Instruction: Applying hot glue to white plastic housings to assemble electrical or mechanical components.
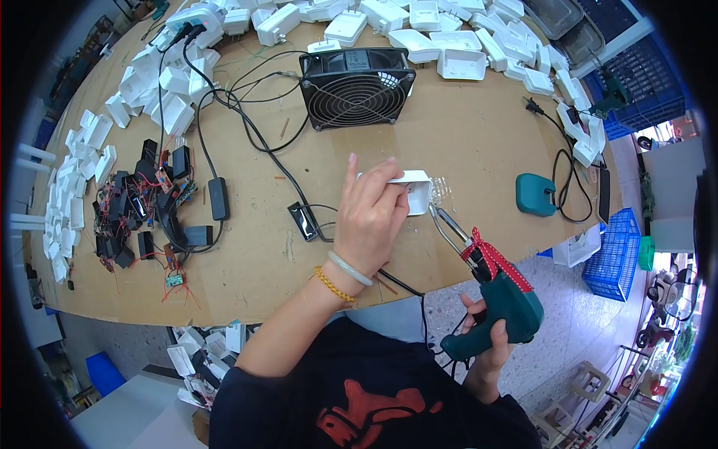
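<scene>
My left hand [368, 217] is closed on a small white plastic housing [420, 191], with its hollow side partly showing. In my right hand [491, 344] is a dark green, pistol-shaped soldering gun [512, 308]. Its two long metal prongs point up and left, and their tip is at or very near the housing's lower right corner; I cannot tell if they touch. A red dotted ribbon [493, 256] is tied round the gun's front. Small pale bits [441, 188] lie on the tabletop beside the housing.
A black fan [357, 90] stands across the table, with white housings [462, 65] heaped behind it. Black cables [262, 138] run to its left, near a pile of circuit boards and dark parts [142, 202]. A green case [534, 194] with a cord lies at right.
</scene>
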The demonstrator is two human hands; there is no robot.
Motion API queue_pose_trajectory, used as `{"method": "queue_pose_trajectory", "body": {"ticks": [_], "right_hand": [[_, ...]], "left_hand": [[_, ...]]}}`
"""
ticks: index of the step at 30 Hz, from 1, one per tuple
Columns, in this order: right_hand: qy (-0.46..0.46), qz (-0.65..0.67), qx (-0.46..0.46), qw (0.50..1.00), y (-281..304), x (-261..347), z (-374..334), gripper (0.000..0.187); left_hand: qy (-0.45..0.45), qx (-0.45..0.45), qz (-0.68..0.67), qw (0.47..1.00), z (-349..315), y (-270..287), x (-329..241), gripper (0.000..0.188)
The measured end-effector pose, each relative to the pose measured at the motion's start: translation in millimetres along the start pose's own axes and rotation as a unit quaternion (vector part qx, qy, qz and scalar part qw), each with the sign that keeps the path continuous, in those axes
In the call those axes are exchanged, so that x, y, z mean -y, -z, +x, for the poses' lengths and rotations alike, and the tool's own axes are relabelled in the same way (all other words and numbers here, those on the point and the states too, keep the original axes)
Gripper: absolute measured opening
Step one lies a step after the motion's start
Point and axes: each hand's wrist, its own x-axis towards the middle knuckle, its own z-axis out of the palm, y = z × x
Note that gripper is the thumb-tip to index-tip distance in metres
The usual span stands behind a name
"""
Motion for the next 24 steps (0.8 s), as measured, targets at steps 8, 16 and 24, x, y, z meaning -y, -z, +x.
{"method": "queue_pose_trajectory", "body": {"ticks": [8, 16, 24], "right_hand": [[0.009, 0.071, -0.012, 0.997, 16.2, -13.5, 7.9, 0.060], [0.037, 0.090, -0.038, 0.994, 26.2, -13.5, 8.4, 0.057], [0.023, 0.089, 0.034, 0.995, 13.7, -16.6, 8.2, 0.064]], "left_hand": [[0.014, -0.010, -0.043, 0.999, 25.2, 40.4, -14.0, 0.015], [-0.061, 0.084, 0.110, 0.988, 47.1, 74.7, -19.9, 0.010], [0.005, 0.055, 0.145, 0.988, 17.3, 27.1, -15.4, 0.005]]}}
